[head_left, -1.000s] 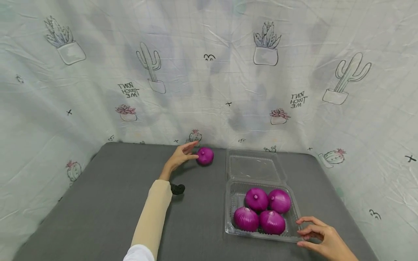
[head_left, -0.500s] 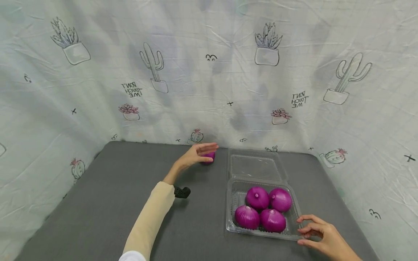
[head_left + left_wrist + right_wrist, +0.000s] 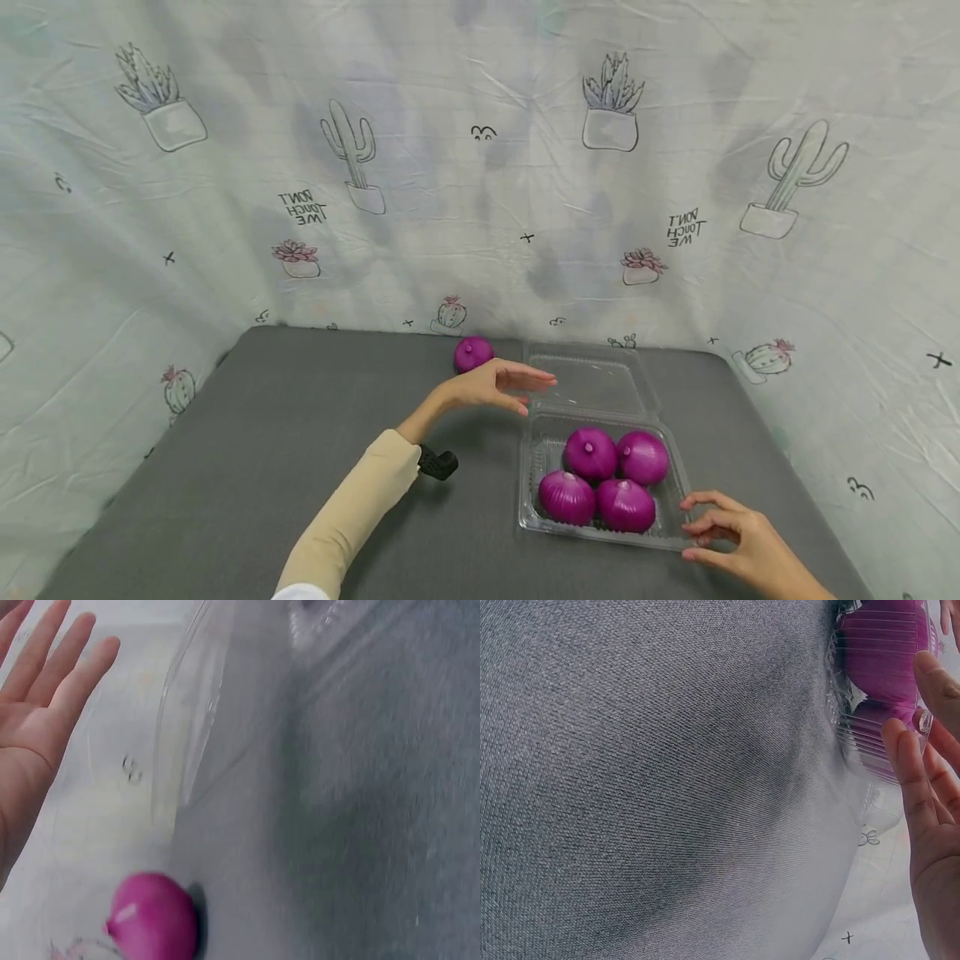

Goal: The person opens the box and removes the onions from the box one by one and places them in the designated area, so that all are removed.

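Note:
My left hand (image 3: 495,385) is held over the table between a lone purple onion (image 3: 472,353) and a clear plastic clamshell box (image 3: 528,521). Its fingers are straight and hold nothing; in the left wrist view the palm (image 3: 22,739) shows bare, with the onion (image 3: 154,919) below it, apart from the hand. Several purple onions (image 3: 627,505) lie in the base of the box, whose lid (image 3: 588,379) is folded back flat. At the near right corner my right hand (image 3: 738,537) pinches the box rim (image 3: 925,722) between thumb and fingers.
A grey cloth (image 3: 300,467) covers the table. Behind and at both sides hangs a pale curtain (image 3: 450,192) printed with cacti. A black wrist-camera mount (image 3: 438,462) sticks out beneath the left forearm.
My left hand has moved from beside the lone onion, passing in front of it, right toward the box lid. The onion stays behind almost unmoved. My right hand keeps its place at the box corner.

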`<state>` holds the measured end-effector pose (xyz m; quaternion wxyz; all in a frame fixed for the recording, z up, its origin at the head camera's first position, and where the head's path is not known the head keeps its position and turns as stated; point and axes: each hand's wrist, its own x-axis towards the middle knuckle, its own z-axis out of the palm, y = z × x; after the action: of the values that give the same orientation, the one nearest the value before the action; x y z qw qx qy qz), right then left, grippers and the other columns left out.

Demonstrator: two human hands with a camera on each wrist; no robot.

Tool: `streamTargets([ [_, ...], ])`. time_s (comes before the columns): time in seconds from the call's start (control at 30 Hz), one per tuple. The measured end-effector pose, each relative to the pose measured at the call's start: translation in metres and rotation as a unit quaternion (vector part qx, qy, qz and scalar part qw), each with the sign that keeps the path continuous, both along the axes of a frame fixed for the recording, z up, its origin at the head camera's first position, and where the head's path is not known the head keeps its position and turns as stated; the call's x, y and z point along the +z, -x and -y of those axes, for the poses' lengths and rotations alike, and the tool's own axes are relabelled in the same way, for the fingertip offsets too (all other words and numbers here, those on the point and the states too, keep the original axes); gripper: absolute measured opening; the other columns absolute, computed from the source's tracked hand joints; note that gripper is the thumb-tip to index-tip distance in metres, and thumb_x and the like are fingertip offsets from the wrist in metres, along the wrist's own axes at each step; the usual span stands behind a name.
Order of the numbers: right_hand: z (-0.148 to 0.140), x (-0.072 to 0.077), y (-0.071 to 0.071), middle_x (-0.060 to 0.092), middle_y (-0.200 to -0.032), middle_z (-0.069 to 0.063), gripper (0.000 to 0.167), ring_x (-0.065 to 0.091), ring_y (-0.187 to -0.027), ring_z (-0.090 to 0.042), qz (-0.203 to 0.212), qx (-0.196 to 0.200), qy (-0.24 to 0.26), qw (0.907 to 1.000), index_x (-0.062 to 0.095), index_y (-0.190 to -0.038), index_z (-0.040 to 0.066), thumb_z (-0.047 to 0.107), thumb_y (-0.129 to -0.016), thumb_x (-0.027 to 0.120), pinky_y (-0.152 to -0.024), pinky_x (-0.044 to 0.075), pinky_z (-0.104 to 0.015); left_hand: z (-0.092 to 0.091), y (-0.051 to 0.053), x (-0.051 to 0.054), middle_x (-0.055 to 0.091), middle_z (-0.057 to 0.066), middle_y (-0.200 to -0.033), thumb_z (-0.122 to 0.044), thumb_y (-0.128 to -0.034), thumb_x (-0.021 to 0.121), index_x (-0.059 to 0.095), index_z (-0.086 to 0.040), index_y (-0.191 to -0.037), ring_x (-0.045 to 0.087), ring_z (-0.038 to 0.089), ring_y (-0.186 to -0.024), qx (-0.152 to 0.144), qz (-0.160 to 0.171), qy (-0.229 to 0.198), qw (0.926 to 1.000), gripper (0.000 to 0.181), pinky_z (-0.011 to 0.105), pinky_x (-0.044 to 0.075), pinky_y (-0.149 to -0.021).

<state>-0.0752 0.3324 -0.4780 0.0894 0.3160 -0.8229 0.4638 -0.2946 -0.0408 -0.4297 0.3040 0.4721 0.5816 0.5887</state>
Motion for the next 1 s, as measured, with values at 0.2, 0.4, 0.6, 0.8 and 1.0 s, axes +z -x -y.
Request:
streamTargets([
  [0.2, -0.002, -0.003, -0.001, 0.055, -0.119, 0.011, 0.033, 0.067, -0.079, -0.008, -0.007, 0.009, 0.005, 0.9999, 0.068, -0.086, 0.007, -0.016, -0.064, 0.077, -0.065, 0.054, -0.018, -0.026, -0.003, 0.004, 0.04, 0.029, -0.142, 0.016, -0.0826, 0.064, 0.043, 0.016, -0.134, 0.036, 0.041, -0.133, -0.106, 0.018, 0.036, 0.9936, 0.055, 0.054, 0.031, -0.108],
  [0.4, -0.002, -0.002, -0.001, 0.055, -0.12, 0.012, 0.033, 0.066, -0.077, -0.009, -0.004, 0.013, 0.006, 0.9999, 0.068, -0.087, 0.007, -0.016, -0.066, 0.077, -0.063, 0.054, -0.02, -0.058, 0.004, 0.009, 0.037, 0.031, -0.142, 0.02, -0.0832, 0.059, 0.04, 0.019, -0.133, 0.033, 0.039, -0.135, -0.187, 0.037, 0.078, 0.9785, 0.054, 0.045, 0.035, -0.108],
  [0.6, 0.0, -0.001, 0.001, 0.055, -0.119, 0.012, 0.032, 0.066, -0.076, -0.01, -0.003, 0.009, 0.0, 1.0, 0.069, -0.087, 0.008, -0.015, -0.066, 0.077, -0.065, 0.054, -0.019, -0.093, 0.006, 0.008, 0.035, 0.029, -0.145, 0.022, -0.0818, 0.059, 0.039, 0.017, -0.136, 0.035, 0.024, -0.138, -0.228, 0.045, 0.11, 0.9664, 0.058, 0.047, 0.03, -0.11],
  [0.8, 0.0, -0.004, 0.002, 0.055, -0.119, 0.012, 0.031, 0.066, -0.076, -0.01, 0.004, 0.013, 0.005, 0.9999, 0.069, -0.087, 0.007, -0.015, -0.066, 0.077, -0.062, 0.054, -0.02, -0.114, 0.002, -0.002, 0.04, 0.023, -0.144, 0.023, -0.0769, 0.065, 0.044, 0.014, -0.134, 0.043, 0.003, -0.129, -0.233, 0.008, 0.169, 0.9576, 0.061, 0.032, 0.04, -0.104],
  [1.0, -0.001, -0.003, 0.0, 0.056, -0.119, 0.01, 0.03, 0.066, -0.077, -0.009, 0.007, 0.009, 0.006, 0.9999, 0.069, -0.088, 0.006, -0.014, -0.067, 0.077, -0.061, 0.054, -0.021, -0.121, -0.006, -0.011, 0.046, 0.014, -0.144, 0.019, -0.0713, 0.072, 0.053, 0.007, -0.132, 0.041, -0.002, -0.127, -0.231, -0.058, 0.263, 0.9349, 0.065, 0.02, 0.043, -0.097],
])
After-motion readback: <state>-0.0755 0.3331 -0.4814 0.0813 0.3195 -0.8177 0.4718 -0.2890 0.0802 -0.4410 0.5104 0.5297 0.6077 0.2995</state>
